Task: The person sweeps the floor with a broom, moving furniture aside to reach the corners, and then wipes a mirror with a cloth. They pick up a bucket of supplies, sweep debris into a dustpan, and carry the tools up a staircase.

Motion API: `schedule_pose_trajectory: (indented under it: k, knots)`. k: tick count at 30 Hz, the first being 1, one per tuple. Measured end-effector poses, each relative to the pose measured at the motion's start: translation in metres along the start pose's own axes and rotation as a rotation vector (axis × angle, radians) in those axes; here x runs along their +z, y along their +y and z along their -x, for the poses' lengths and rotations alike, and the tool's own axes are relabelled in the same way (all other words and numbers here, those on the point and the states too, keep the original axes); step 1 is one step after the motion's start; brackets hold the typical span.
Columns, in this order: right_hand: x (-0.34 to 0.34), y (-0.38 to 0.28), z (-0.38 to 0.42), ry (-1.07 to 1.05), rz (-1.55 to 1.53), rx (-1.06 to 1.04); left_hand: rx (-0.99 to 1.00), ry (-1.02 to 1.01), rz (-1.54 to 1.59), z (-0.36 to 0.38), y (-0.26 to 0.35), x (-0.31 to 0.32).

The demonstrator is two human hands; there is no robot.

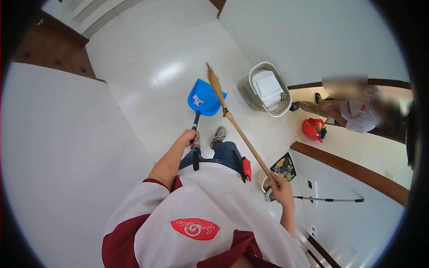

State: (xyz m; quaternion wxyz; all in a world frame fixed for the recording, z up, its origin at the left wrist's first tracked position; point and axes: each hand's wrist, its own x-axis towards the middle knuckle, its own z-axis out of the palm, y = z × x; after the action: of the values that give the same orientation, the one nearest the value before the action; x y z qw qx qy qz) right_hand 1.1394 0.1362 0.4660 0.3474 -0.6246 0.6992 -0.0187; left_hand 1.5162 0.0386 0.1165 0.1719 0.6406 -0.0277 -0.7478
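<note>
My left hand (191, 136) is wrapped round the dark handle of a blue dustpan (212, 106), held out in front of my feet. Scraps of white paper or wrapper (196, 101) lie in the pan. In my right hand (282, 189) is the wooden stick of a broom (246, 138), gripped near its top end. The broom slants up and away to the left, and its straw bristles (215, 83) overlap the dustpan's right edge in this view.
A laundry basket (255, 96) with folded white cloths stands on the right by the wall. Another person (357, 111) is in the doorway beside a red bucket (313, 128). A mop pole (330, 199), a patterned mat (284, 167) and stairs (96, 15) also show.
</note>
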Motion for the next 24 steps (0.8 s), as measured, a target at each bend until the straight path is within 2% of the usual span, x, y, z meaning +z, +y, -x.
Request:
schedule_pose_trajectory:
  k: [7, 11, 14, 15, 17, 18, 21, 24]
  knots:
    - [-0.017, -0.046, -0.094, -0.010, -0.047, 0.082, -0.076, 0.035, 0.241, 0.001, 0.047, -0.058]
    - [-0.012, -0.057, -0.184, 0.014, -0.138, 0.064, -0.117, 0.064, 0.380, -0.020, 0.114, -0.097]
    - [0.004, -0.056, -0.263, 0.046, -0.152, -0.041, -0.101, 0.157, 0.499, -0.015, 0.175, -0.130]
    - [0.001, -0.069, -0.290, 0.008, -0.196, 0.047, -0.109, 0.157, 0.527, -0.012, 0.193, -0.145]
    - [0.012, -0.069, -0.342, 0.029, -0.204, 0.044, -0.110, 0.193, 0.574, -0.003, 0.238, -0.169]
    - [0.008, -0.081, -0.371, 0.047, -0.192, 0.022, -0.083, 0.192, 0.581, -0.007, 0.260, -0.178]
    - [-0.019, -0.132, -0.448, -0.120, -0.004, 0.166, -0.020, 0.259, 0.651, 0.014, 0.308, -0.217]
    - [-0.028, -0.146, -0.528, -0.090, 0.054, 0.048, 0.076, 0.252, 0.746, 0.030, 0.356, -0.243]
